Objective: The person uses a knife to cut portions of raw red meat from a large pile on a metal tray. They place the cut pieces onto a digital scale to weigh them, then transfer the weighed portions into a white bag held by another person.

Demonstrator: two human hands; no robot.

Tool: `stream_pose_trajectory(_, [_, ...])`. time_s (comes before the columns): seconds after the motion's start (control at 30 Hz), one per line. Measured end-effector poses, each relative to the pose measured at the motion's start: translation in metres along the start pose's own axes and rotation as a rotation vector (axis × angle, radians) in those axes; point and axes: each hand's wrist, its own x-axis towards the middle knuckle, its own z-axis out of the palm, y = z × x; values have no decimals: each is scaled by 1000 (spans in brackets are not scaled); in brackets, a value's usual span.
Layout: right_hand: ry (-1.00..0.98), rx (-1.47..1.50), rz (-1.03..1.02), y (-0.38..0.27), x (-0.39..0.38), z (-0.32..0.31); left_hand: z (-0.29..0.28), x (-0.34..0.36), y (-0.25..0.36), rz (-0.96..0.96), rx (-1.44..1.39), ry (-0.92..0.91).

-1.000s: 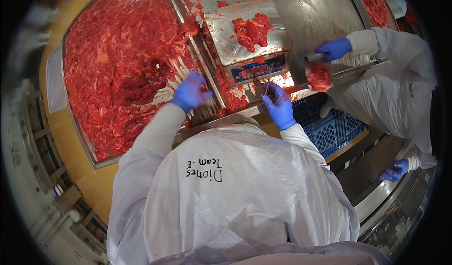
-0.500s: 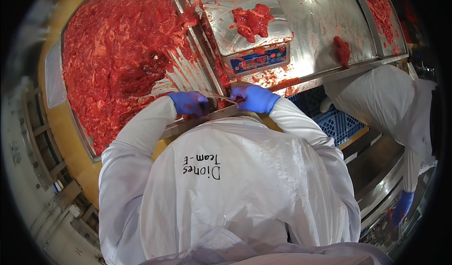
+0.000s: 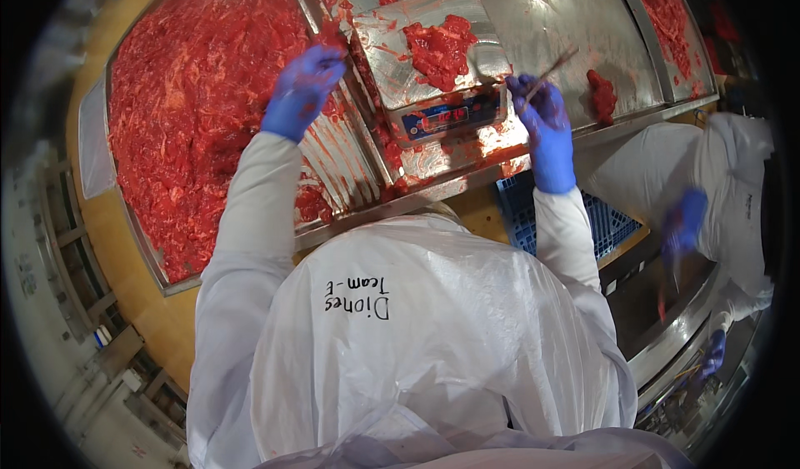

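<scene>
My left hand [image 3: 302, 94], in a blue glove, is over the right side of a steel tray [image 3: 333, 165] heaped with raw red meat [image 3: 192, 94]. Its fingers are curled together beside a piece of meat [image 3: 331, 33] on the tray's divider; what they pinch, if anything, is hidden. Between the fingers of my right hand [image 3: 543, 119], also gloved in blue, a thin skewer [image 3: 553, 75] points up and to the right. That hand is raised by the right front corner of a digital scale [image 3: 387, 73]. On the scale's plate lies a clump of meat [image 3: 442, 50].
Right of the scale, a meat piece [image 3: 601, 95] lies on the steel table [image 3: 575, 19]. Another tray of meat [image 3: 665, 19] stands far right. Below the table edge are blue crates [image 3: 612, 223]. A co-worker's gloved hand [image 3: 686, 217] is at the right, blurred.
My hands have parted from the table's front edge. The left moved up over the meat tray, and the right moved up and right beside the scale with the skewer. The co-worker's hand came into view.
</scene>
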Motion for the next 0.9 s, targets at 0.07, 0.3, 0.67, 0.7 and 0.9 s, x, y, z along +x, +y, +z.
stream_pose_trajectory(0.07, [-29, -23, 153, 23, -26, -33, -34, -6, -50, -18, 113, -21])
stream_pose_trajectory(0.3, [-268, -269, 186, 45, -17, -57, 3, 1, -73, 176, 447, 225])
stream_pose_trajectory(0.67, [-594, -536, 13, 12, 11, 92, 38, 43, -35, 205, -441, -22])
stream_pose_trajectory(0.7, [-705, -583, -219, 26, 6, 103, 38, 38, -41, 140, -434, 27])
stream_pose_trajectory(0.9, [-467, -789, -290, 53, 93, 95, 19, -9, -69, -53, -109, 32])
